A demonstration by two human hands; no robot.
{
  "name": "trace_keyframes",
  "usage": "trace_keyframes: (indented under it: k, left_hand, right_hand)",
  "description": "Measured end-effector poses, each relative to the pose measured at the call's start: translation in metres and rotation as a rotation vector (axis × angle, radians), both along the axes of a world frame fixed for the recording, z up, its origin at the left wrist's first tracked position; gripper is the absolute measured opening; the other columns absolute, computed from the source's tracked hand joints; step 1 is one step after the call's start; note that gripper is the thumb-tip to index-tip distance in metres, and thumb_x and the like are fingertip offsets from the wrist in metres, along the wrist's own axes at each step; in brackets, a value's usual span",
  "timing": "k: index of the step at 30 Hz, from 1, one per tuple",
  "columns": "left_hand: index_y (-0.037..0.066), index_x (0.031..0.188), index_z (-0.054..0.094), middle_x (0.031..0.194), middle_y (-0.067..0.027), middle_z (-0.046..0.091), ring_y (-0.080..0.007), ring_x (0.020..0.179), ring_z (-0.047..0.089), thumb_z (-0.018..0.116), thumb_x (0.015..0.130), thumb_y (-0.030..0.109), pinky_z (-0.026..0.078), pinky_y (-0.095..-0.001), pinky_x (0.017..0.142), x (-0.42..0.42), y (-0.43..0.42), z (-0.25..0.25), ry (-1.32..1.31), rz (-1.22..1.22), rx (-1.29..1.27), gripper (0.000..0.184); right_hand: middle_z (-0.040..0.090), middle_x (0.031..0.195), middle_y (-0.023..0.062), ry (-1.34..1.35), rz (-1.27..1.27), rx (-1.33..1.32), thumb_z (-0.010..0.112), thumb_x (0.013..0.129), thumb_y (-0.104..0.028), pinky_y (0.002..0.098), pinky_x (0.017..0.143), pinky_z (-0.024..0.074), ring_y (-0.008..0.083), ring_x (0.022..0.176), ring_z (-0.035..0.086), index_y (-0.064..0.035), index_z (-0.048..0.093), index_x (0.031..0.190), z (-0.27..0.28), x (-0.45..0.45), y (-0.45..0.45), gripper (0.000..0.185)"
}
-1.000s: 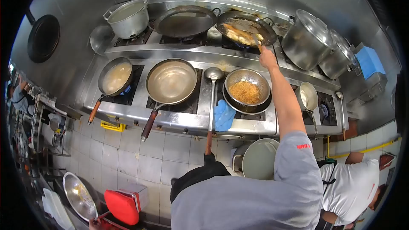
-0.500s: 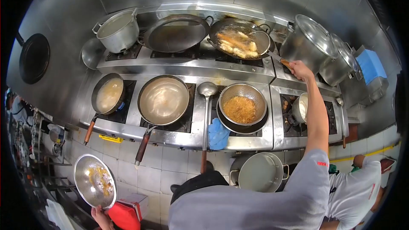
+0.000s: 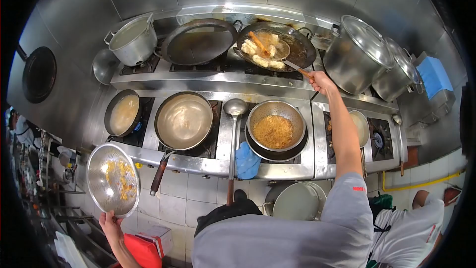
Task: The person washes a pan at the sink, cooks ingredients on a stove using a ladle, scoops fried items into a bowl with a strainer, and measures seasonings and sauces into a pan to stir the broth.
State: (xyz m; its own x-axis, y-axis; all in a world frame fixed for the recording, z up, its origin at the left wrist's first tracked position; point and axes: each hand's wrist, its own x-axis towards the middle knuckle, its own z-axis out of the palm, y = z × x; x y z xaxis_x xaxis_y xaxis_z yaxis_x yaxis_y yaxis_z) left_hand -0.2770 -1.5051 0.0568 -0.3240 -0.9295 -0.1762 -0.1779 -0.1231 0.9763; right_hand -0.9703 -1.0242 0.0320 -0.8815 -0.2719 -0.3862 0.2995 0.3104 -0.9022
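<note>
My right hand (image 3: 322, 82) is closed round the wooden handle of a skimmer (image 3: 293, 64). Its mesh bowl sits in the oil of a black wok (image 3: 305, 52) at the back of the stove, among pale fried pieces (image 3: 250, 46) and an orange-brown stick-like piece (image 3: 258, 40). Down at the left, my left hand (image 3: 111, 223) grips the rim of a perforated metal colander (image 3: 96, 181), tilted toward me, with golden crumbs (image 3: 120, 178) stuck inside. Nearer me on the stove, a perforated metal bowl (image 3: 300, 119) contains golden-brown crumbs and rests in a dark pan.
A ladle (image 3: 235, 108), a blue cloth (image 3: 247, 161) and pans with liquid (image 3: 183, 119) occupy the front row. Lidded stockpots (image 3: 354, 64) stand at back right. A large pot (image 3: 299, 202) is below the stove edge. Another person (image 3: 411, 223) is at lower right.
My right hand has moved left and slightly down, taking the skimmer and fried pieces toward the wok's left side. My left hand has raised the colander.
</note>
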Motion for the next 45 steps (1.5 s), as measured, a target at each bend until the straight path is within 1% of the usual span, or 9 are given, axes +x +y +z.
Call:
trace_keyframes:
  k: [4,10,17,20,27,35,37,40,45]
  left_hand:
    - [0.003,0.098,0.056,0.080,-0.0013,0.060,-0.0065,0.062,0.056,0.056,0.081,0.011,0.049,-0.0199,0.053,-0.037,0.001,0.006,0.013,-0.077,0.007,0.018]
    - [0.002,0.094,0.055,0.076,-0.0003,0.056,-0.0070,0.061,0.053,0.055,0.081,0.011,0.049,-0.0209,0.053,-0.134,0.018,0.032,0.038,-0.202,-0.025,0.016]
    - [0.000,0.093,0.056,0.078,-0.0024,0.055,-0.0080,0.065,0.053,0.053,0.081,0.009,0.052,-0.0237,0.057,-0.240,0.016,0.038,0.045,-0.372,-0.048,0.016]
    - [-0.006,0.099,0.055,0.084,-0.0077,0.059,-0.0128,0.071,0.058,0.050,0.080,0.006,0.054,-0.0246,0.063,-0.293,0.018,0.039,0.049,-0.452,-0.029,0.023]
    - [-0.014,0.092,0.053,0.090,-0.0182,0.061,-0.0222,0.072,0.064,0.049,0.079,0.002,0.057,-0.0286,0.058,-0.420,0.023,0.026,0.103,-0.480,0.022,0.021]
    - [-0.019,0.097,0.053,0.095,-0.0222,0.061,-0.0275,0.074,0.066,0.050,0.079,0.003,0.059,-0.0310,0.058,-0.516,0.045,0.030,0.053,-0.503,-0.053,0.028]
    - [-0.018,0.097,0.055,0.095,-0.0223,0.062,-0.0273,0.072,0.067,0.052,0.077,0.003,0.058,-0.0316,0.058,-0.522,0.067,0.048,0.058,-0.493,-0.058,0.029]
    - [-0.010,0.094,0.062,0.093,-0.0187,0.066,-0.0244,0.070,0.068,0.057,0.075,0.006,0.057,-0.0314,0.059,-0.539,0.090,0.065,-0.104,-0.387,-0.197,0.025]
    - [-0.007,0.093,0.064,0.090,-0.0161,0.067,-0.0232,0.066,0.069,0.062,0.075,0.011,0.055,-0.0299,0.063,-0.572,0.114,0.077,-0.234,-0.456,-0.220,0.025]
  right_hand:
    - [0.036,0.057,-0.0068,-0.019,-0.013,-0.119,0.045,0.095,-0.031,0.0201,0.036,0.0163,0.0028,0.042,0.023,-0.0021,0.056,0.099,-0.017,0.009,-0.009,0.031]
    - [0.037,0.057,-0.0057,-0.138,-0.057,-0.397,0.048,0.095,-0.027,0.0185,0.035,0.0177,0.0028,0.042,0.025,-0.0016,0.057,0.099,-0.035,0.019,-0.001,0.028]
    - [0.033,0.058,-0.0074,-0.070,-0.024,-0.431,0.045,0.096,-0.030,0.0172,0.035,0.0180,0.0015,0.043,0.024,-0.0033,0.054,0.103,-0.040,0.040,0.010,0.029]
    - [0.034,0.058,-0.0072,-0.030,-0.045,-0.419,0.046,0.096,-0.030,0.0174,0.035,0.0177,0.0015,0.042,0.024,-0.0032,0.055,0.102,-0.038,0.050,0.018,0.029]
    - [0.036,0.058,-0.0070,0.036,-0.104,-0.358,0.048,0.095,-0.029,0.0183,0.033,0.0163,0.0012,0.040,0.024,-0.0034,0.057,0.100,-0.030,0.066,0.040,0.027]
    - [0.038,0.056,-0.0064,0.072,-0.129,-0.354,0.048,0.094,-0.027,0.0177,0.033,0.0169,0.0011,0.040,0.025,-0.0052,0.057,0.100,-0.008,0.086,0.066,0.024]
    - [0.038,0.055,-0.0062,0.079,-0.134,-0.357,0.049,0.094,-0.026,0.0174,0.033,0.0169,0.0007,0.039,0.025,-0.0050,0.057,0.099,0.004,0.090,0.071,0.023]
    - [0.038,0.057,-0.0066,0.143,-0.121,-0.353,0.049,0.094,-0.028,0.0178,0.034,0.0163,0.0004,0.040,0.026,-0.0058,0.057,0.094,0.026,0.098,0.075,0.023]
    - [0.039,0.057,-0.0066,0.166,-0.090,-0.369,0.049,0.095,-0.028,0.0175,0.034,0.0154,-0.0002,0.040,0.025,-0.0055,0.057,0.096,0.062,0.117,0.076,0.024]
